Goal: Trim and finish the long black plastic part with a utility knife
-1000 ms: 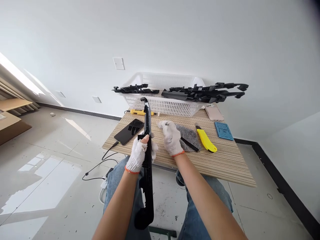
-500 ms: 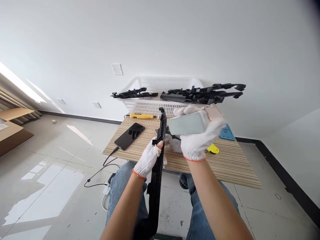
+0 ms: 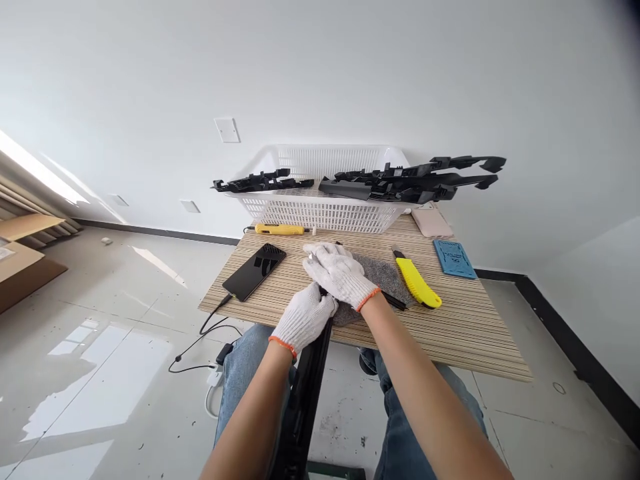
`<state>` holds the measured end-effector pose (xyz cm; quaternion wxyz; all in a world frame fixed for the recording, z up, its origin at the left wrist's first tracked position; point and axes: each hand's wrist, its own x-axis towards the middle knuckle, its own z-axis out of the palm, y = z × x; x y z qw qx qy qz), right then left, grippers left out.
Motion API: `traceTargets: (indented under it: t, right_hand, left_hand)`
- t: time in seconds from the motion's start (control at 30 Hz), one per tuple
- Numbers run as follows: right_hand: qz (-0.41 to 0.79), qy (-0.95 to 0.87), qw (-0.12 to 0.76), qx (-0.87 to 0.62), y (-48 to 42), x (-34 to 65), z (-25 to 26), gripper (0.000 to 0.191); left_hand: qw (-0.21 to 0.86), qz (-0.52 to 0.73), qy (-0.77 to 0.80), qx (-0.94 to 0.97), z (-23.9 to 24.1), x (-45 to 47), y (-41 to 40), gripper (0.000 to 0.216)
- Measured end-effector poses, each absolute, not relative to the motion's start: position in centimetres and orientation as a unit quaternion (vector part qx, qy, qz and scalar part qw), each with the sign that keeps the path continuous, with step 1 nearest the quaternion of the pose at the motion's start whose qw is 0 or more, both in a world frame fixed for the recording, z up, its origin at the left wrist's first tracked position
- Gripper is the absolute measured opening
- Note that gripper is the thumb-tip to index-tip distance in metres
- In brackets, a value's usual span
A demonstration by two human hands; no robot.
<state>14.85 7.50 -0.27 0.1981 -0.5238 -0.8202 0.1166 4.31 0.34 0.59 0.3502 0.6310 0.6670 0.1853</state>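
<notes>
Both my hands wear white knit gloves. My left hand [image 3: 304,317] is wrapped round a long black plastic part [image 3: 305,393] at the near edge of the table; the part runs down between my knees. My right hand [image 3: 339,273] lies closed over the part's upper end, on a grey felt pad [image 3: 385,275]. A small metal tip shows at its fingers, but I cannot make out what it holds.
On the striped wooden table [image 3: 465,333] lie a black phone [image 3: 254,271] with its cable, a yellow screwdriver [image 3: 278,229], a yellow utility knife [image 3: 417,283], a blue pad [image 3: 454,259] and a pink phone [image 3: 431,223]. A white basket [image 3: 320,211] at the back carries black plastic parts [image 3: 410,181].
The black part was upright in my left hand; now it is lowered, its top on the felt pad. My right hand swung up with a pale object, then came down onto the part's top.
</notes>
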Motion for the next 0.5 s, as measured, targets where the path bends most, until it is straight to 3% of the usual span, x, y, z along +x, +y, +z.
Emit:
traceTargets:
  t: [0.23, 0.5]
  right_hand:
    - [0.085, -0.819, 0.113, -0.555, 7.8, 16.4, -0.4, 0.056]
    - [0.068, -0.806, 0.028, -0.587, 7.9, 15.1, 1.7, 0.054]
  left_hand:
    - [0.345, 0.141, 0.673, 0.639, 0.9, 4.3, 0.5, 0.033]
    - [0.336, 0.202, 0.673, 0.627, 0.1, 4.6, 0.7, 0.017]
